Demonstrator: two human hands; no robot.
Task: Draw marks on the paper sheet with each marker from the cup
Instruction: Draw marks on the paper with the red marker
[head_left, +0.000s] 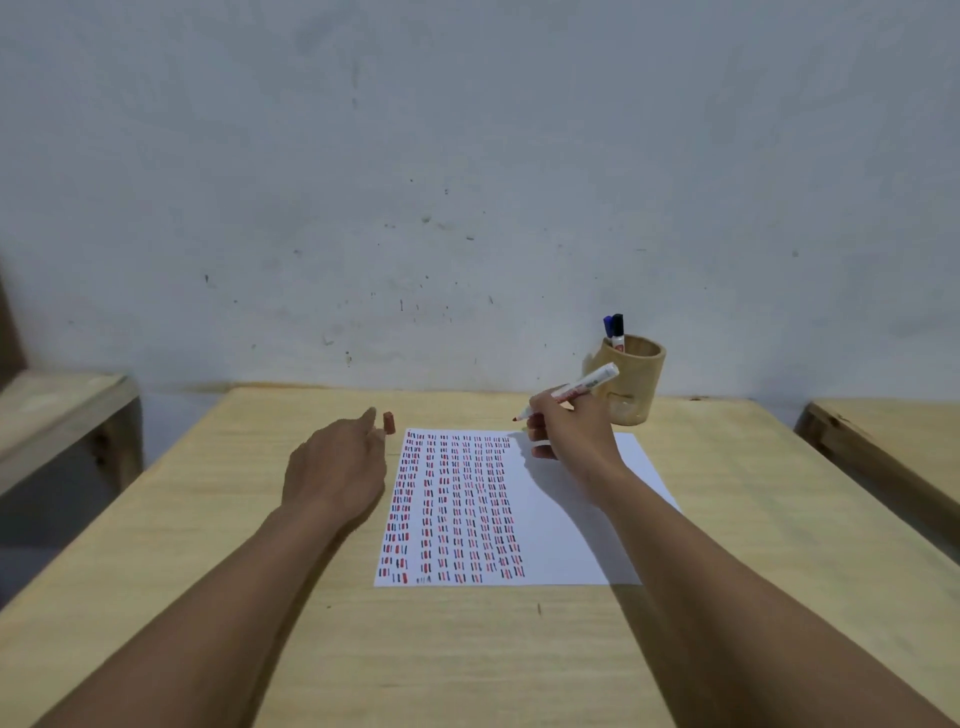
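A white paper sheet (571, 519) lies on the wooden table (467, 649), its left half filled with columns of short red, black and blue marks. My right hand (566, 431) holds an uncapped red marker (576, 392), tip pointing left just above the sheet's top edge. My left hand (335, 467) rests left of the sheet, fingertips pinching the red cap (389, 422). A bamboo cup (631, 379) stands behind my right hand with a blue marker (607, 326) and a black marker (617, 330) upright in it.
A grey stained wall (467, 182) rises directly behind the table. A wooden bench (57, 415) sits at the left and another wooden surface (888, 441) at the right, each separated from the table by a gap.
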